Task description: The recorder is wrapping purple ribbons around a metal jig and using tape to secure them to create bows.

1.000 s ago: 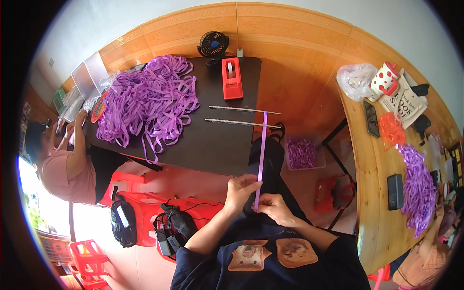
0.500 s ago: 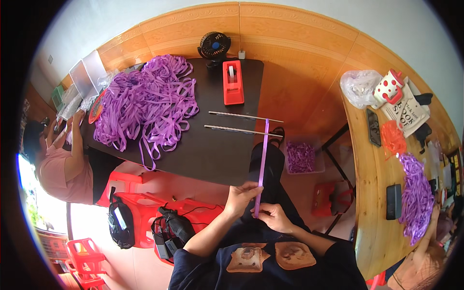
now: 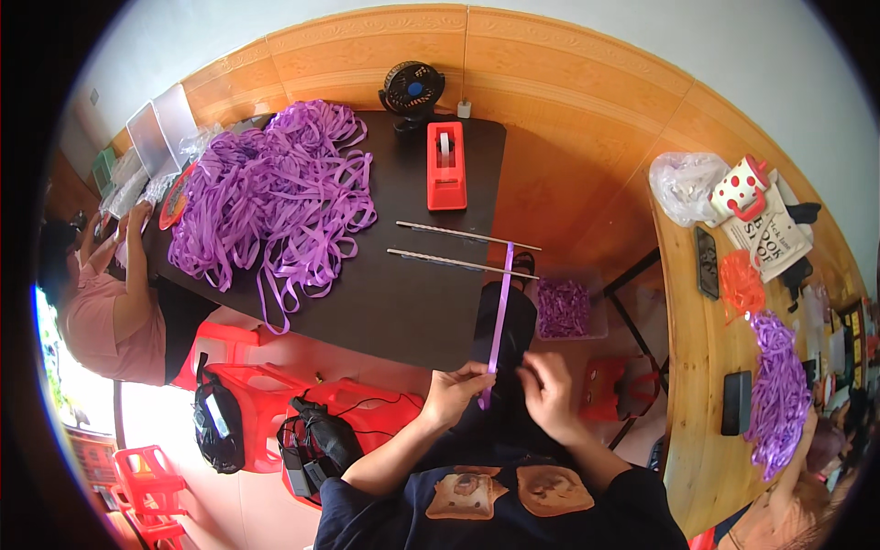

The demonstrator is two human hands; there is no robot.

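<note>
My left hand (image 3: 456, 390) is closed in a pinch on a narrow purple ribbon (image 3: 500, 321). The ribbon runs from my fingers up to two thin rods, the far rod (image 3: 458, 233) and the near rod (image 3: 449, 262), which lie side by side and jut past the dark table's right edge. A short tail of ribbon hangs below my left fingers. To the right of the ribbon, apart from it, my right hand (image 3: 550, 394) is raised with bent fingers. Motion smears it, so whether its fingertips are together is unclear.
A purple ribbon heap (image 3: 275, 197) covers the dark table's (image 3: 385, 312) left part, near a red tape dispenser (image 3: 446, 174) and a black fan (image 3: 412, 90). A bin of purple pieces (image 3: 564, 307) stands below. People work at the left and at the wooden table (image 3: 697, 367).
My right hand has let go of the ribbon's lower end and moved up and to the right. My left hand keeps its pinch on the ribbon. The view has shifted slightly.
</note>
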